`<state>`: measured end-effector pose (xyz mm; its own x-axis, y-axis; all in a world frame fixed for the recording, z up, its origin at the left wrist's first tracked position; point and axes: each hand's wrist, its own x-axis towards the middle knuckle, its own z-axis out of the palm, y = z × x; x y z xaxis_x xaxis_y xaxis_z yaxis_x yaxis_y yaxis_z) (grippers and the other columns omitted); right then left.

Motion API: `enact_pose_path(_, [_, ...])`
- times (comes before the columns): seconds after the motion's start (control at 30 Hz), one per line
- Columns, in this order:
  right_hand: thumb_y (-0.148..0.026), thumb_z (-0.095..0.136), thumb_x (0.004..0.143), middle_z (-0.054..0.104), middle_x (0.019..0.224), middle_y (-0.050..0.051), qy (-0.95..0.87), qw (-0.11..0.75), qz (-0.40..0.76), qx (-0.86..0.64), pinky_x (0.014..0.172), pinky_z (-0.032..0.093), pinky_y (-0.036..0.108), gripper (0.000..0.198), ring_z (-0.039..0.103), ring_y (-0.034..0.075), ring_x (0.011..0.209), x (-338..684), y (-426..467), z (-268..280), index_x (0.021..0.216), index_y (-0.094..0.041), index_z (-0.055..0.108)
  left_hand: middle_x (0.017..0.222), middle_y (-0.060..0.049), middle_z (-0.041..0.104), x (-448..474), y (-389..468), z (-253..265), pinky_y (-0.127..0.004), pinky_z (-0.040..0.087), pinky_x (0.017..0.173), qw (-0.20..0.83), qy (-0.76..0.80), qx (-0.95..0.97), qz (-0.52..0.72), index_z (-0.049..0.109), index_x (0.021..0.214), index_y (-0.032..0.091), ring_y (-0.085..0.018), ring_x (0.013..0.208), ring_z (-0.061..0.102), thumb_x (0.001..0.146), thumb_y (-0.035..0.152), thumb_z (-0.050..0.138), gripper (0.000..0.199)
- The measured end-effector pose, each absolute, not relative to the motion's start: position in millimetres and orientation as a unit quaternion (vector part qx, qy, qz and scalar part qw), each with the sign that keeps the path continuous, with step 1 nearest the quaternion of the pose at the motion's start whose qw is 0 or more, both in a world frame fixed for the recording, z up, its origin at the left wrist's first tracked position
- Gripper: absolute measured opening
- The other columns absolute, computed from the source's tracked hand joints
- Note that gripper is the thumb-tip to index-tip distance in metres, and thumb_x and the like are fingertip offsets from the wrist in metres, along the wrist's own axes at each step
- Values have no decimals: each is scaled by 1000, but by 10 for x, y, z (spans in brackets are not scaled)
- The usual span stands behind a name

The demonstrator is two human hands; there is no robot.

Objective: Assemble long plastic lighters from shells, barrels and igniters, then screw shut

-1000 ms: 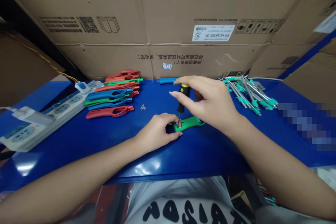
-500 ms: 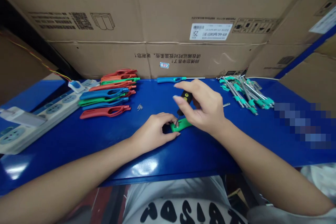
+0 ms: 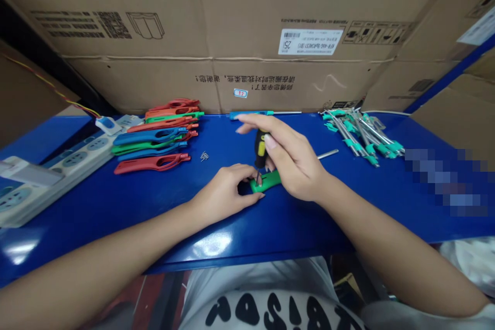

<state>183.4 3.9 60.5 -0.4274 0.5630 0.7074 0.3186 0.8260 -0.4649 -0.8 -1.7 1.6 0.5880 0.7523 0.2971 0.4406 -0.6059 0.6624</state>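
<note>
A green long-necked lighter [image 3: 270,180] lies on the blue table, its metal tube [image 3: 328,154] pointing right. My left hand [image 3: 228,191] pinches the lighter's near-left end between thumb and fingers. In my right hand [image 3: 297,165] is a small screwdriver [image 3: 261,149] with a black and yellow handle. It stands nearly upright, its tip down at the lighter's left end by my left fingertips. Whether a screw sits under the tip is hidden. Left of my hands lies a small heap of screws [image 3: 204,156].
Red, blue and green lighter bodies [image 3: 154,137] are stacked at left, beside a white power strip [image 3: 73,160]. A blue lighter [image 3: 251,114] lies at the back against a cardboard box [image 3: 154,72]. Metal tubes with teal fittings [image 3: 358,134] are piled at right.
My right hand has shifted left and turned about the screwdriver, which now stands more upright. The left hand still holds the lighter in place. The camera view has shifted slightly.
</note>
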Motion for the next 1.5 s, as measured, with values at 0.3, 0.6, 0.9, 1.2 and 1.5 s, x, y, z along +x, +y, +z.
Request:
enact_pose_path(0.3, [-38, 60, 98, 75, 107, 8, -831, 485, -25, -271, 84, 57, 31, 28, 70, 18, 91, 1916, 99, 637, 116, -19, 68, 90, -1, 72, -4, -19, 43, -30, 52, 78, 278, 356, 846, 284, 67, 90, 18, -18, 84, 67, 80, 16, 79, 16])
enact_pose_path(0.6, [-47, 67, 92, 73, 86, 4, -842, 471, -60, -257, 69, 56, 28, 33, 67, 15, 72, 2014, 149, 631, 110, -19, 70, 90, -1, 73, -13, -12, 29, -29, 53, 79, 268, 346, 849, 297, 67, 89, 18, -18, 85, 69, 78, 15, 80, 17])
enact_pose_path(0.9, [-28, 49, 104, 72, 112, 6, -860, 444, 107, -227, 84, 57, 29, 30, 69, 15, 94, 1886, 66, 672, 130, -19, 60, 89, -2, 73, -19, -15, -5, -31, 53, 75, 266, 361, 845, 291, 68, 90, 17, -19, 81, 69, 80, 19, 78, 14])
enact_pose_path(1.2, [-33, 31, 109, 68, 125, 9, -855, 423, 110, -281, 79, 56, 29, 40, 68, 15, 94, 1927, 135, 613, 143, -20, 48, 92, -1, 73, -4, -20, 57, -31, 53, 80, 291, 352, 845, 277, 66, 88, 19, -18, 87, 68, 81, 16, 77, 13])
enact_pose_path(1.5, [-39, 49, 103, 71, 111, 9, -837, 464, 41, -288, 82, 57, 32, 33, 68, 18, 92, 1930, 142, 618, 125, -19, 63, 93, -1, 73, -8, -26, 53, -31, 52, 82, 293, 353, 844, 278, 67, 89, 19, -19, 88, 67, 81, 16, 77, 13])
